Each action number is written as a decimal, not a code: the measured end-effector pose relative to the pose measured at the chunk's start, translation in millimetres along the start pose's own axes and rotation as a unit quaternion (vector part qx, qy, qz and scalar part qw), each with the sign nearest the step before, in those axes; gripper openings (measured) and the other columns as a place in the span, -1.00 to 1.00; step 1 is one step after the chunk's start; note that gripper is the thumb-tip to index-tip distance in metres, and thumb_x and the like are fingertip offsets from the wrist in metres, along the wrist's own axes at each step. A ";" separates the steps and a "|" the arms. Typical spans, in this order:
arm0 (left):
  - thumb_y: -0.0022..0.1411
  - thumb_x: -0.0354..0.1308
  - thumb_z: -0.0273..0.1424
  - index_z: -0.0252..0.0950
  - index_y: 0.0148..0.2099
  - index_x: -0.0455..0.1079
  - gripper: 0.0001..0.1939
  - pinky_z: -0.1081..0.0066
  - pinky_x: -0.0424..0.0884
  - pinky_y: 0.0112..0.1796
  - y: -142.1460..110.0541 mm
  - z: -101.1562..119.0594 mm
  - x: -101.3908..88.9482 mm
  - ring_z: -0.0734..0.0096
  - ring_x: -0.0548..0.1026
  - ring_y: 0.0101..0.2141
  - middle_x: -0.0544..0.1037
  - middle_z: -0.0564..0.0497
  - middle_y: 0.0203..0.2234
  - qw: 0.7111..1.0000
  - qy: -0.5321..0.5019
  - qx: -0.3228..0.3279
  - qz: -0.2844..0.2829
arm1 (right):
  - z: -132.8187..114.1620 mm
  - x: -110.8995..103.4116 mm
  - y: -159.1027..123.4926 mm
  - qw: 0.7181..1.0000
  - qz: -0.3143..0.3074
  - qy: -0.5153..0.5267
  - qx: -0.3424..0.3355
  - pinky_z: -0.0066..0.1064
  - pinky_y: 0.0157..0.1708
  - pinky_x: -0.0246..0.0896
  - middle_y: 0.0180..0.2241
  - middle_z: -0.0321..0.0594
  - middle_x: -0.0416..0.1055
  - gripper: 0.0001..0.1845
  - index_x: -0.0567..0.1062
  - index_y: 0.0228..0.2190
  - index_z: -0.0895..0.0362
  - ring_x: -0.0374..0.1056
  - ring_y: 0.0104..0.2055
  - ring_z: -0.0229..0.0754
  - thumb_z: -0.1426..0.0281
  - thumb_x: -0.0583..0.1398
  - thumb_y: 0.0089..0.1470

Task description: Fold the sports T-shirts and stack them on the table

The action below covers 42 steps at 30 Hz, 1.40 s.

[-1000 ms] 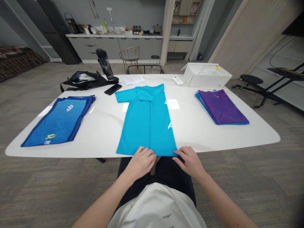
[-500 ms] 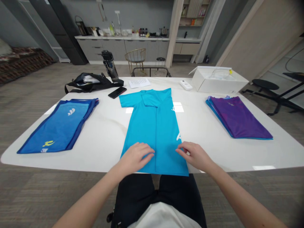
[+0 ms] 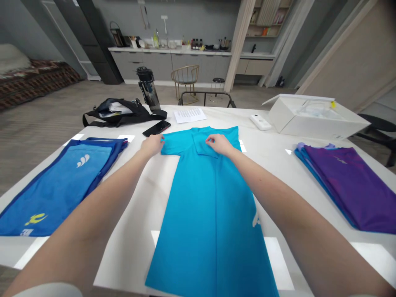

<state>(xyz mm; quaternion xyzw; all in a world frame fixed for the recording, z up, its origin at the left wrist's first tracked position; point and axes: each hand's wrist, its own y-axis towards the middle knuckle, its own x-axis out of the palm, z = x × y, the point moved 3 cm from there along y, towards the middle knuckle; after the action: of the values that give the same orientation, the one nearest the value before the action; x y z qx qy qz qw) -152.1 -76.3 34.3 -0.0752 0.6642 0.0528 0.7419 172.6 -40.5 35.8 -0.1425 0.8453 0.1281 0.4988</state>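
Note:
A turquoise short-sleeved T-shirt (image 3: 198,206) lies on the white table in front of me, one side folded inward along a lengthwise edge. Its folded-over sleeve rests near the collar. At the far left, my left hand (image 3: 152,144) is closed on the outer end of the other sleeve, the fingertips partly hidden. Over the folded sleeve is my right hand (image 3: 220,144), its fingers loosely curled with a small gap to the thumb. No cloth shows between them, and the shirt beneath lies flat.
Folded blue garments (image 3: 66,181) lie at the left, and a stack topped by a purple garment (image 3: 352,181) at the right. Along the far side are a black bag (image 3: 120,113), a phone (image 3: 156,128), a bottle (image 3: 148,88), a printed sheet (image 3: 189,115), a white device (image 3: 260,122) and a white box (image 3: 315,119).
Both hands have moved forward from the shirt's near part to its sleeves. My left hand has reached the outstretched sleeve's end. The view has shifted forward over the table.

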 end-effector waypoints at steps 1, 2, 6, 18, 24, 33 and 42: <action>0.35 0.03 -0.23 -0.15 0.22 0.45 -0.56 0.12 0.48 -0.06 13.2 -2.3 -1.9 -0.08 0.57 -0.03 0.60 -0.22 0.02 1.000 0.011 -0.004 0.004 | -0.1 2.1 20.3 1.000 0.004 -0.012 0.002 -0.41 -0.20 0.25 -0.21 -0.17 0.61 -0.79 0.67 -0.16 0.10 0.46 -0.20 -0.12 0.37 0.24 0.22; 0.36 0.03 -0.23 -0.15 0.22 0.45 -0.55 0.11 0.48 -0.05 25.2 -4.0 -3.4 -0.10 0.57 -0.02 0.59 -0.24 0.03 1.000 0.021 -0.004 0.005 | 0.8 4.2 39.3 1.000 0.005 -0.022 0.005 -0.40 -0.18 0.26 -0.19 -0.16 0.61 -0.78 0.67 -0.15 0.09 0.46 -0.18 -0.12 0.37 0.24 0.22; 0.35 0.05 -0.23 -0.14 0.18 0.50 -0.58 0.10 0.46 -0.01 58.5 -6.4 -2.8 -0.12 0.55 0.03 0.56 -0.25 0.09 0.997 0.070 0.033 -0.025 | 12.5 12.7 102.2 0.999 -0.001 -0.046 0.012 -0.39 -0.08 0.28 -0.14 -0.14 0.60 -0.72 0.66 -0.05 0.06 0.46 -0.12 -0.11 0.35 0.26 0.23; 0.27 0.12 -0.22 -0.23 -0.02 0.58 -0.65 0.21 0.48 -0.11 65.7 -12.1 0.0 -0.04 0.59 -0.09 0.63 -0.24 -0.07 0.997 0.073 -0.012 -0.039 | 50.9 34.4 167.6 0.998 -0.055 -0.027 -0.021 -0.47 -0.26 0.20 -0.28 -0.21 0.57 -0.84 0.67 -0.24 0.14 0.39 -0.29 -0.22 0.38 0.32 0.13; 0.17 0.20 -0.19 -0.27 -0.32 0.58 -0.74 0.31 0.40 -0.35 37.0 5.0 -64.9 0.16 0.54 -0.36 0.59 -0.06 -0.45 0.985 -0.163 0.063 0.001 | 62.2 13.5 160.8 0.997 -0.017 0.022 -0.071 -0.47 -0.28 0.13 -0.31 -0.23 0.52 -0.82 0.65 -0.26 0.14 0.34 -0.29 -0.23 0.34 0.27 0.14; 0.23 0.24 -0.04 -0.32 -0.30 0.56 -0.60 0.38 0.35 -0.43 -35.1 173.2 -113.4 0.39 0.47 -0.47 0.57 -0.04 -0.48 0.896 -0.361 0.242 -0.091 | 107.7 -38.1 130.2 0.994 0.021 0.094 -0.060 -0.44 -0.30 0.16 -0.35 -0.23 0.50 -0.73 0.66 -0.26 0.19 0.33 -0.32 -0.22 0.28 0.32 0.03; 0.36 0.11 -0.30 -0.20 0.11 0.53 -0.66 0.26 0.43 -0.03 59.3 192.0 -24.3 0.11 0.58 -0.08 0.64 -0.10 -0.08 0.966 -0.071 0.247 -0.037 | 141.4 -67.7 9.9 0.998 0.021 0.053 0.001 -0.43 -0.28 0.18 -0.41 -0.26 0.54 -0.76 0.66 -0.32 0.12 0.38 -0.34 -0.20 0.22 0.28 0.11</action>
<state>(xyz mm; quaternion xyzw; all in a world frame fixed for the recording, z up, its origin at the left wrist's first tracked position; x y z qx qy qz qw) 22.3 17.5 76.4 0.0899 0.5992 -0.1356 0.7839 314.3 27.1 29.6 -0.1303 0.8736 0.1299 0.4506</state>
